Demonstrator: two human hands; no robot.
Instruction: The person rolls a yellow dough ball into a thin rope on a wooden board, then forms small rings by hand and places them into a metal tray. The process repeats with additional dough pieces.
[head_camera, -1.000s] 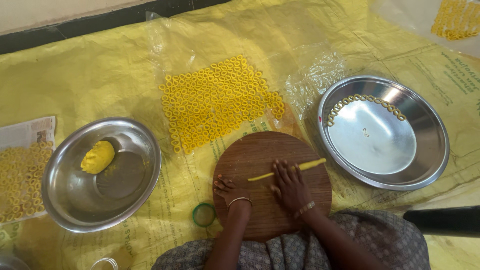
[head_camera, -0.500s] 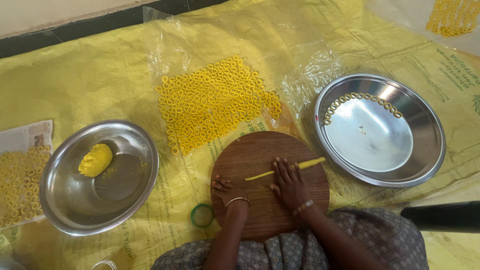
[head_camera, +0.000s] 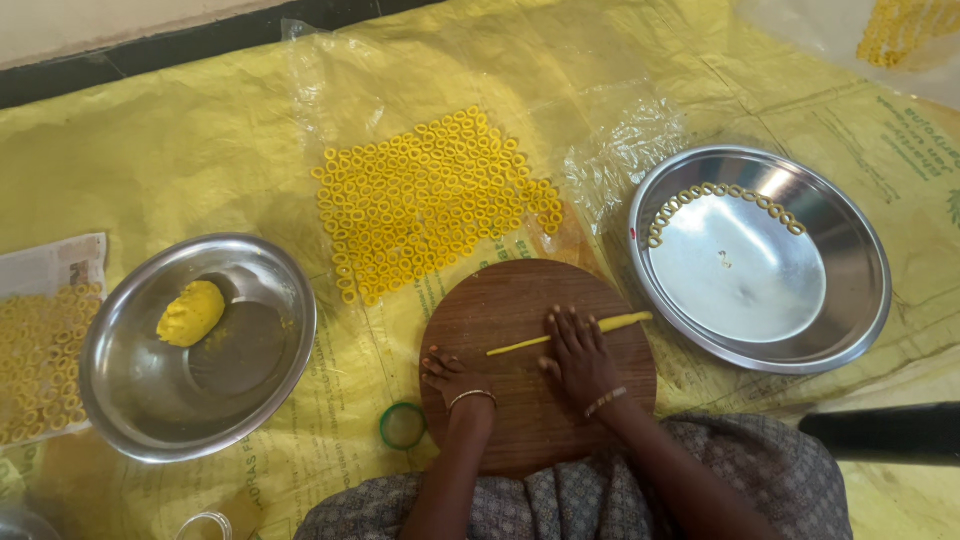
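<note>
Head camera, looking down: a seated person's patterned grey garment (head_camera: 600, 495) fills the near edge, both forearms reaching onto a round wooden board (head_camera: 520, 410). The left hand (head_camera: 452, 372) rests on the board's left part, fingers loosely spread, holding nothing. The right hand (head_camera: 578, 352) lies flat and open, palm pressed on a thin yellow dough rope (head_camera: 610, 324) that runs across the board, its ends showing on either side of the fingers. A green ring (head_camera: 403, 426) lies just beside the board's left edge. Further left, a steel bowl (head_camera: 130, 400) holds a yellow dough lump (head_camera: 190, 313). To the right, a steel plate (head_camera: 850, 300) carries a curved row of small dough rings (head_camera: 720, 192). Beyond the board, many yellow dough rings (head_camera: 430, 200) lie spread on clear plastic sheeting (head_camera: 620, 150).
</note>
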